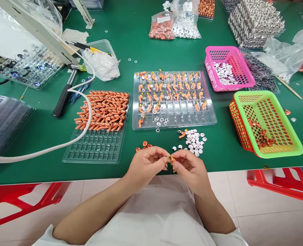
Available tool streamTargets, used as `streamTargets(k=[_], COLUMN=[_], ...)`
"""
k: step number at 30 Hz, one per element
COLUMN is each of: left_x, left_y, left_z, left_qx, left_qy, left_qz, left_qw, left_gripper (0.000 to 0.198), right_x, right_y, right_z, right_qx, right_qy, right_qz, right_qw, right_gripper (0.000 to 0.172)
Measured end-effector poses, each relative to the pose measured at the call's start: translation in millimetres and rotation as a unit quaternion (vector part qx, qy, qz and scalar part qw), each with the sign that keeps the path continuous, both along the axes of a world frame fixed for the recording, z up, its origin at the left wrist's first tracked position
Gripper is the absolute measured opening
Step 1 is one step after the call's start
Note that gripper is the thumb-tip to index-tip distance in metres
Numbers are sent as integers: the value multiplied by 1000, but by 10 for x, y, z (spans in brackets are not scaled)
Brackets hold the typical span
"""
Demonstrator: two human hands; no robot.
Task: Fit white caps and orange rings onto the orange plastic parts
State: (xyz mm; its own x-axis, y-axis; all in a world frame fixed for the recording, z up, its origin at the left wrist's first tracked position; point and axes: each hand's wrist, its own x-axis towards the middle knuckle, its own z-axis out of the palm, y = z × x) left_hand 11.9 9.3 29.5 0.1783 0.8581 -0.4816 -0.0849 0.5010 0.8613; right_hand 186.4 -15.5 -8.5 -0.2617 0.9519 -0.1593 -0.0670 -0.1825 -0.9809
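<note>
My left hand (147,164) and my right hand (192,169) meet near the table's front edge, thumbs and fingers pinched together. Between them is a small orange part with a gold-yellow tip (171,159), mostly covered by the fingertips. Just beyond the right hand lies a pile of small white discs (195,141), with a loose orange piece (182,134) beside it. Several orange round caps (145,144) lie beyond the left hand. Farther back, a clear compartment tray (184,118) carries rows of curved orange pieces with gold tips and a few white rings.
To the left, another clear tray (95,150) bears stacked orange tubes (104,111); a white cable (90,112) loops over it. A black-handled hammer (62,99) lies beyond. Pink (229,51) and green (281,118) baskets stand right; bagged parts (162,29) lie at the back.
</note>
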Motion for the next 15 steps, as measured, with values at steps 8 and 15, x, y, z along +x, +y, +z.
streamTargets(k=[8,15], left_x=[-44,-76], left_y=[-41,-78], left_z=[-8,12], left_qx=[16,22], left_qy=[-24,-28], left_qz=[-55,-85], left_qw=[998,996], left_gripper=[16,11], right_x=[1,48], right_y=[33,83], right_z=[111,191], right_qx=[61,180], right_qy=[-82,-145], right_qz=[-27,23], right_qw=[994,973], right_gripper=[15,19])
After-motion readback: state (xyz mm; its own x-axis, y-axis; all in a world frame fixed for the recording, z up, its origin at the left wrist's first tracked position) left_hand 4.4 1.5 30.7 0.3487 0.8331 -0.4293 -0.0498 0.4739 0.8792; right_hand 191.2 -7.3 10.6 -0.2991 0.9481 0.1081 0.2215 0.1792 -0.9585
